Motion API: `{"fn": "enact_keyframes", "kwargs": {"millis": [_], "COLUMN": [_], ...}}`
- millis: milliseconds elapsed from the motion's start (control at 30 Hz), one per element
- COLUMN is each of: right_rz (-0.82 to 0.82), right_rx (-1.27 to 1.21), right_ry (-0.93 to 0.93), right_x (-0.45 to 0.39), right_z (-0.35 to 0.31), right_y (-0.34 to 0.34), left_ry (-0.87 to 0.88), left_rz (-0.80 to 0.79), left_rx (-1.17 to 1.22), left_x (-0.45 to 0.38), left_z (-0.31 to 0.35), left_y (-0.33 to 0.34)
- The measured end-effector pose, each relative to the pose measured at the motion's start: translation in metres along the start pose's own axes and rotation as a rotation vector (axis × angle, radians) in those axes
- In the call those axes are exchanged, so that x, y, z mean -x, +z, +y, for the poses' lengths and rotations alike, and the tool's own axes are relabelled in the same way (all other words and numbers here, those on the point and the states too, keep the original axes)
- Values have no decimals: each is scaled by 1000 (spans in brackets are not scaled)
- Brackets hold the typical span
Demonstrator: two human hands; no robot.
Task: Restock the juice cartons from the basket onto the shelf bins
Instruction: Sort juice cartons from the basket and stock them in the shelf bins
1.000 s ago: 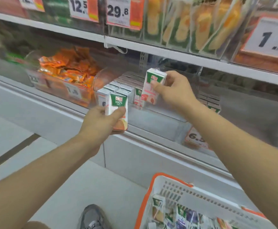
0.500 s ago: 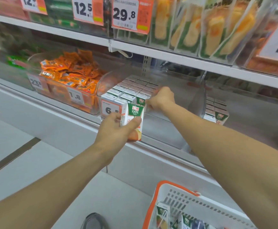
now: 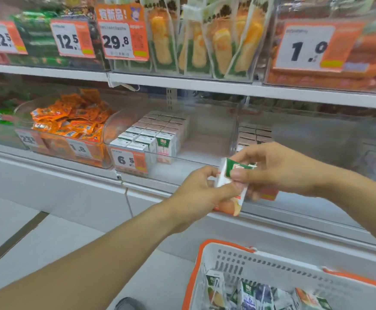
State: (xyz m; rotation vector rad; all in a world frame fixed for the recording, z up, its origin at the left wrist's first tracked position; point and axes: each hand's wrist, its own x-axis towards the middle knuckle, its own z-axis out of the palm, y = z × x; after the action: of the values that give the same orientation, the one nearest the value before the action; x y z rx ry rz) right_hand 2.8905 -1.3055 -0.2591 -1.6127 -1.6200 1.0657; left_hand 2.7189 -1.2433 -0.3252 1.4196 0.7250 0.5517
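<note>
Basket (image 3: pixel 207 260) nearest, bottom right, white with orange rim; at least four cartons loose inside, tipped and overlapping, exact count unclear

Above it, one carton (image 3: pixel 231 186) held between both hands in front of the shelf lip, tilted, green top up, orange print at the bottom. Left hand (image 3: pixel 201 190) gripping it from the left side and lower half, thumb across the front. Right hand (image 3: pixel 272 167) pinching the green top with thumb and fingers. So: held cartons, one; hands, two, both closed on it

Handling, judged: small, light, stiff paperboard box, flat faces, slightly slick print; won't crush under a normal pinch but corners dent if squeezed. Best taken across the two wide faces near mid-height, then set down upright

Further back, bin (image 3: pixel 205 153) with price tag reading 6.5 (image 3: pixel 130 161): cartons stacked in rows on its left part, three across at the front, too many behind to count; bare floor to the right of them. Next bin right holds a few more, partly hidden by the right hand. Snack bin (image 3: pixel 70 121) left, orange packs, uncountable
</note>
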Motion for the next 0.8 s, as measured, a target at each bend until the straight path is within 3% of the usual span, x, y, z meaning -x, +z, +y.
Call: {"fn": "enact_keyframes", "kwargs": {"millis": [100, 233, 333, 467, 667, 800], "right_rz": [171, 525, 683, 703, 548, 568], "right_rx": [-79, -33, 269, 536, 655, 756], "right_ry": [-55, -139, -116, -38, 205, 248], "right_x": [25, 44, 40, 1, -82, -100], "right_z": [14, 40, 65, 82, 102, 107], "right_y": [-23, -59, -85, -102, -100, -85], "left_ry": [169, 446, 408, 256, 305, 323], "left_rz": [16, 321, 340, 342, 471, 488], "left_rx": [-229, -731, -851, -972, -948, -971], "left_x": [-13, -35, -54, -69, -75, -76], "left_z": [5, 11, 4, -13, -21, -23], "left_y": [22, 29, 33, 42, 42, 42]}}
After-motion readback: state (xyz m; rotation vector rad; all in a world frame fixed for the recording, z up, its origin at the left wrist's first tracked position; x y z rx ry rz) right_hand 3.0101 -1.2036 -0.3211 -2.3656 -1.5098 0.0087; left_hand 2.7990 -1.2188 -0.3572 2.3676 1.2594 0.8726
